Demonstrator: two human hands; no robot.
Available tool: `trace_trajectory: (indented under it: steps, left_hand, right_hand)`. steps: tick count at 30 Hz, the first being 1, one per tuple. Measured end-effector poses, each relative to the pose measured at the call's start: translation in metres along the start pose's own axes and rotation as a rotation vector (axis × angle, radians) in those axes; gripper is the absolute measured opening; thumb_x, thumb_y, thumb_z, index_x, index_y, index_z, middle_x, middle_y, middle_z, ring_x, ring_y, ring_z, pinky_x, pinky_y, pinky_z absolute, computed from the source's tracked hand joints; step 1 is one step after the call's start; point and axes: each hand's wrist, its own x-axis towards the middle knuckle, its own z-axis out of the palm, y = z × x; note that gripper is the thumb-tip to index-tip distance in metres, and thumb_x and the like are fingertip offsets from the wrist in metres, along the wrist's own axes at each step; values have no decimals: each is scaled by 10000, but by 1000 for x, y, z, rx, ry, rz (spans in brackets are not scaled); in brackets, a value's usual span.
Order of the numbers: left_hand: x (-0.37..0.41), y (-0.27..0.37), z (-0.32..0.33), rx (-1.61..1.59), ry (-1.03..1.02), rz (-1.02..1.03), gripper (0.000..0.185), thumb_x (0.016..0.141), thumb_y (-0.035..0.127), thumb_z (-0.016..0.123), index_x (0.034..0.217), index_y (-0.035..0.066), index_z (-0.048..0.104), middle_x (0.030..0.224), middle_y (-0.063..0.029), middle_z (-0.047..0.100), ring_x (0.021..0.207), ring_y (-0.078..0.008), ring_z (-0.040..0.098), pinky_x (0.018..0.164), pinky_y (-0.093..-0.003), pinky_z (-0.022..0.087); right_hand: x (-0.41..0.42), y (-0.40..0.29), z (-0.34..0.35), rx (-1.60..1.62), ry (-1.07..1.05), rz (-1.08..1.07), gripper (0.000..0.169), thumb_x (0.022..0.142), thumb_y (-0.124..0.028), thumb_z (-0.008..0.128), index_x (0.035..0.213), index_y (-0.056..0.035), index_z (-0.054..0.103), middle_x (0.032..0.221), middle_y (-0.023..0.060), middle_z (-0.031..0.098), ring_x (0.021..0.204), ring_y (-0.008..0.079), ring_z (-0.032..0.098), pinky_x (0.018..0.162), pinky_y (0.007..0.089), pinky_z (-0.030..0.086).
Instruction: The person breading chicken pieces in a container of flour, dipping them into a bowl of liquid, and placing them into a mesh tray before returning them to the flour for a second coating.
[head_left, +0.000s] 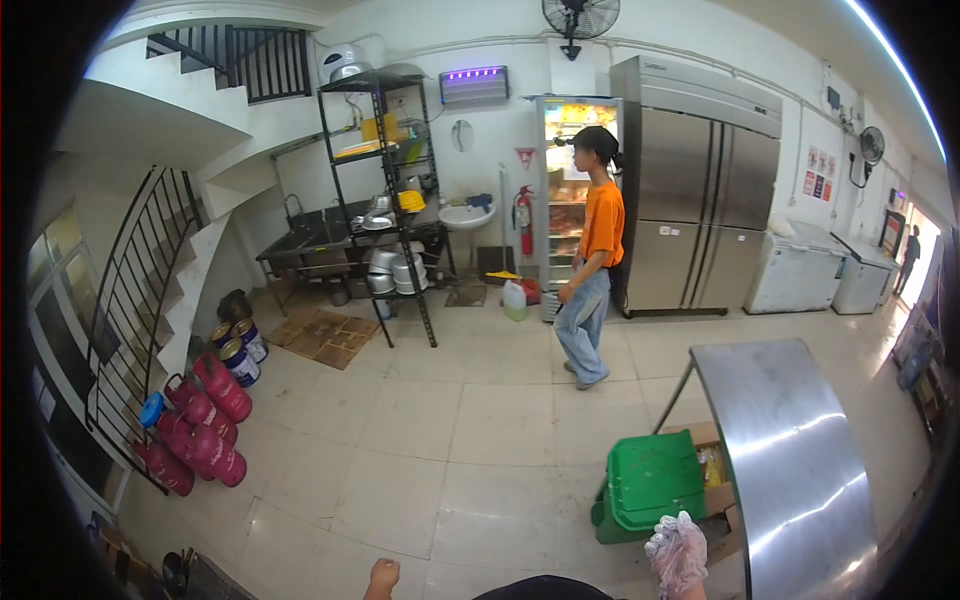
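My left hand (385, 574) is bare and hangs low at the bottom edge, fingers curled, over the tiled floor, with nothing visible in it. A clear plastic glove covers my right hand (677, 551), whose fingers are bent; whether anything is inside them cannot be told. Just above the right hand is the lid of a green wheeled bin (656, 480), and to its right stands a stainless steel table (795, 442). Neither hand appears to touch them. Part of my dark clothing shows between the hands.
A person in an orange shirt (602, 225) walks before a lit glass-door fridge (559, 187). Red gas cylinders (217, 454) and paint tins (240, 364) stand left by the stairs. A black shelf rack (386, 157) with pots and a steel refrigerator (675, 195) are at the back.
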Motion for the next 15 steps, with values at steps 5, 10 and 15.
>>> trace_trajectory:
  steps: [5, 10, 15]
  left_hand:
    - [41, 110, 41, -391, -276, 4, 409, 860, 251, 561, 1185, 4, 532, 944, -127, 643, 781, -213, 624, 703, -348, 501]
    - [103, 94, 69, -26, -564, 34, 517, 882, 393, 542, 1234, 15, 533, 1047, -151, 644, 907, -230, 624, 817, -372, 481]
    - [102, 147, 51, 164, -338, -248, 460, 897, 345, 515, 1203, 3, 554, 1088, -196, 620, 983, -271, 613, 871, -382, 470]
  right_hand:
    - [104, 14, 47, -97, 5, 129, 284, 905, -346, 563, 825, -73, 566, 677, 32, 542, 568, 179, 522, 521, 314, 460]
    - [220, 30, 103, -48, -99, 194, 284, 897, -349, 576, 811, -77, 567, 672, 29, 549, 552, 173, 522, 514, 314, 466]
    - [320, 11, 192, -149, -134, 204, 281, 896, -354, 579, 818, -84, 563, 675, 20, 556, 547, 167, 532, 508, 302, 470]
